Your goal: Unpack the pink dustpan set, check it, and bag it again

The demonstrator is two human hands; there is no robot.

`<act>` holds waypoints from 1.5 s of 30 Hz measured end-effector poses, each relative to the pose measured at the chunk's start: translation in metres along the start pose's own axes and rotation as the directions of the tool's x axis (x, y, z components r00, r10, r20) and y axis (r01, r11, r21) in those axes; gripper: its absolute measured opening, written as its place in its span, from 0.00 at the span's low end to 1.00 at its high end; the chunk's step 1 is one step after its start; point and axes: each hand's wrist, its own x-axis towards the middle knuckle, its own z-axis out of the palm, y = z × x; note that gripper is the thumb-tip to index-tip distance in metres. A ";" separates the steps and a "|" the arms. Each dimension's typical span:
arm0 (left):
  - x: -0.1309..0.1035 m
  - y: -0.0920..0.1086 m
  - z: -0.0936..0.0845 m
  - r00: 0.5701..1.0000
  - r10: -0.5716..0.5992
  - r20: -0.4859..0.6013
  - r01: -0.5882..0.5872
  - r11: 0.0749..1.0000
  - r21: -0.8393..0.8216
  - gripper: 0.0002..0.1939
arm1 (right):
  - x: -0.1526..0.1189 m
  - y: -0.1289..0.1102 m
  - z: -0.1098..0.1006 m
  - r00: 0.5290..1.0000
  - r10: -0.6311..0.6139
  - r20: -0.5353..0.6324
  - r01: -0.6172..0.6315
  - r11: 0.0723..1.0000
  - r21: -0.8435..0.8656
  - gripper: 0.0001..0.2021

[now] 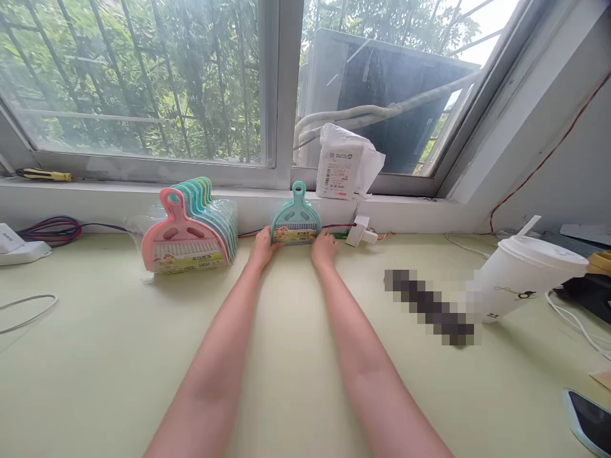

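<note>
A teal dustpan-and-brush set (298, 210) stands upright at the back of the table, against the ledge under the window, with its looped handle up and a yellow-green label in front. My left hand (263, 247) grips its left lower edge. On the opposite side, my right hand (325, 248) has its fingers closed around the right lower edge. Most fingertips are hidden behind the set. Left of my hands, several more dustpan sets (185, 238) stand in a row in clear wrapping, a pink one in front and teal ones behind.
A white plug adapter (359, 231) with wires lies right of my hands. On the sill rest a wrapped white package (342, 168) and a yellow screwdriver (45, 175). Rightward are a blurred dark object (429, 307), a white cup with straw (522, 273) and a phone (592, 423).
</note>
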 end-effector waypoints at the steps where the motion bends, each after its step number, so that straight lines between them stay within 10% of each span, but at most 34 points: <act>1: 0.000 -0.001 0.000 1.000 -0.021 -0.012 0.021 1.000 -0.003 0.23 | 0.000 0.000 0.001 1.000 -0.021 0.004 0.021 1.000 -0.005 0.16; 20: -0.019 0.016 -0.024 0.954 -0.286 -0.085 0.293 0.952 0.088 0.47 | -0.027 0.005 -0.025 0.967 0.012 0.254 -0.042 0.992 0.115 0.37; 31: -0.078 0.067 -0.055 0.975 0.017 -0.223 0.050 0.955 0.291 0.40 | -0.081 0.015 -0.047 0.961 -0.076 0.264 0.060 0.996 0.069 0.35; 34: -0.095 0.080 -0.077 0.890 -0.137 -0.435 0.237 0.954 0.186 0.34 | -0.097 0.021 -0.054 0.963 -0.101 0.248 0.087 0.994 0.067 0.33; 40: -0.109 0.024 -0.165 0.499 -0.454 -0.738 0.633 0.772 -0.048 0.34 | -0.129 0.033 -0.073 0.959 -0.134 0.248 0.122 0.990 0.065 0.28; 45: -0.114 -0.034 -0.225 0.674 -0.620 -0.402 0.659 0.751 -0.055 0.21 | -0.148 0.034 -0.084 0.946 -0.196 0.258 0.189 0.981 0.052 0.24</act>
